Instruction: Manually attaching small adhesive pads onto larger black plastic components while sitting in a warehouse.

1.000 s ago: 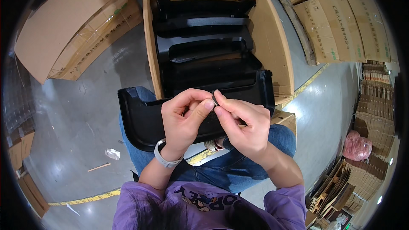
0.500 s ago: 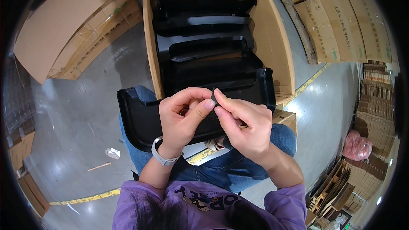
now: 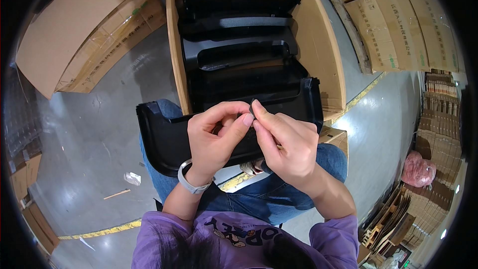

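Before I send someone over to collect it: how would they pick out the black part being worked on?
Find the open cardboard box standing on the grey floor. In front of it, across the seated person's knees, lies a long black plastic tray, with the left hand and right hand pinching together above it. Unlike the similar black parts stacked inside the box, it lies outside.

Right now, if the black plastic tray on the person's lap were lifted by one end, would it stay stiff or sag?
The black tray probably stays stiff: it spans both knees without drooping. Likely light, thin moulded plastic. Its smooth surface may slip, though the raised rim offers a hold.
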`<state>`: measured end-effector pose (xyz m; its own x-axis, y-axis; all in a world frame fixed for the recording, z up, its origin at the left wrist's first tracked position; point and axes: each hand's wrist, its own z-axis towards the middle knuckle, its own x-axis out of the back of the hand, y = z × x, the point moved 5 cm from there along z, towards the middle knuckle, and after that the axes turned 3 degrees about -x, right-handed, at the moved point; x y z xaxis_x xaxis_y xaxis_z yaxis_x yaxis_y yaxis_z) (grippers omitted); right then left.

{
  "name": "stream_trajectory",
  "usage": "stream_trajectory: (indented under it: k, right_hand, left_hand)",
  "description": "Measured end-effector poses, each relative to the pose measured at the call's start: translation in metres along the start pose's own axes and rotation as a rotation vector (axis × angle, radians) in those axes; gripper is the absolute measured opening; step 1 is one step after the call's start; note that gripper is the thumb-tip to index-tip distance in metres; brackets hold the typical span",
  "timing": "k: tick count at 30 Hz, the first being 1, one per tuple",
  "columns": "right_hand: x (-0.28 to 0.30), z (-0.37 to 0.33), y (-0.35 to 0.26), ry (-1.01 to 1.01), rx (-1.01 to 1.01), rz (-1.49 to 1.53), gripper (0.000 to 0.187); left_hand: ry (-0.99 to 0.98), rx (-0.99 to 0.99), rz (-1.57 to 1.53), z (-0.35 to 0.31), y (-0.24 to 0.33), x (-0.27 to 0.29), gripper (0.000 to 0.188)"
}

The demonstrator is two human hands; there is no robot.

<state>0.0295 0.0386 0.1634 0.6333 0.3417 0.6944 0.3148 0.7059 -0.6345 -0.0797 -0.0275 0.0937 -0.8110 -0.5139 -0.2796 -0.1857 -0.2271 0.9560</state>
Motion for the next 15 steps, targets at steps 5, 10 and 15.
stream_trajectory:
  k: [5, 10, 15]
  right_hand:
    - [-0.001, -0.001, -0.001, -0.006, 0.026, -0.034, 0.032]
    - [-0.001, -0.001, 0.013, -0.152, -0.316, 0.275, 0.026]
    - [-0.001, -0.003, 0.016, -0.177, -0.402, 0.311, 0.019]
  left_hand:
    - [0.04, 0.017, -0.008, -0.001, -0.002, -0.003, 0.007]
    - [0.023, 0.022, 0.05, 0.0, 0.001, 0.0, 0.006]
    - [-0.06, -0.058, 0.165, 0.003, 0.008, -0.003, 0.009]
